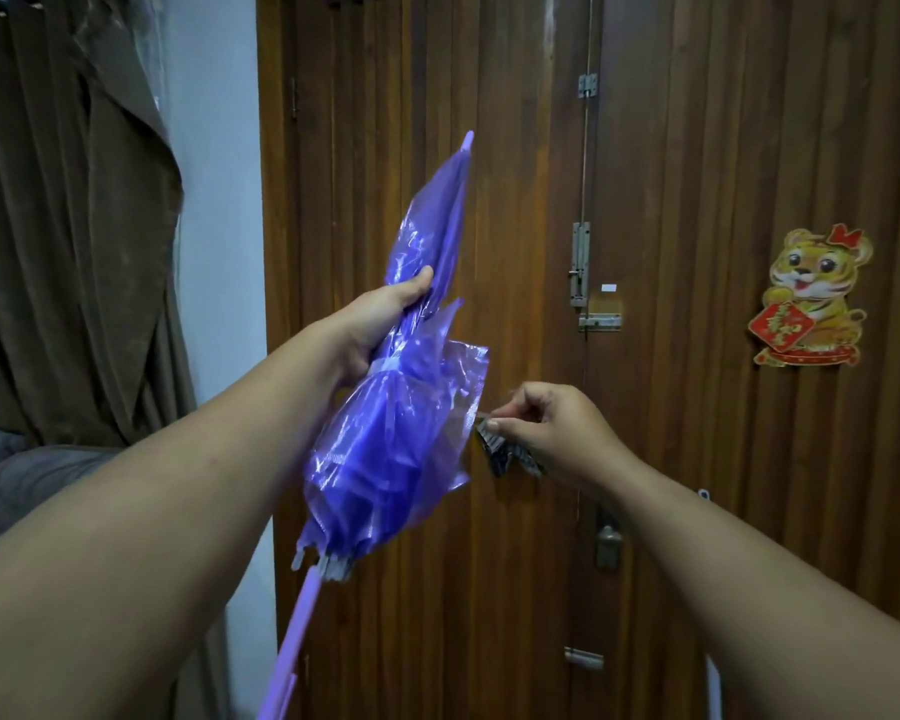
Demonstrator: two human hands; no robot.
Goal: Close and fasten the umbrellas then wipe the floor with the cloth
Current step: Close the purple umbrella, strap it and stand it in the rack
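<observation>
A purple translucent umbrella [385, 459] is folded and held upright and tilted in front of a wooden door, tip up, shaft running down to the lower left. My left hand [375, 324] grips it around the middle of the canopy, just above a pale band wrapped round the folds. My right hand [552, 423] is to the right of the canopy, its fingers pinched on a thin strap at the canopy's edge, with a small dark striped tag [500, 449] hanging under the fingers. No cloth or second umbrella is in view.
A dark wooden slatted double door [671, 200] fills the view, with metal bolts [580, 267] and a padlock [608, 545]. A tiger sticker [811, 298] is on the right leaf. Brown curtains [63, 226] hang at left beside a white wall, with grey bedding [17, 475] below.
</observation>
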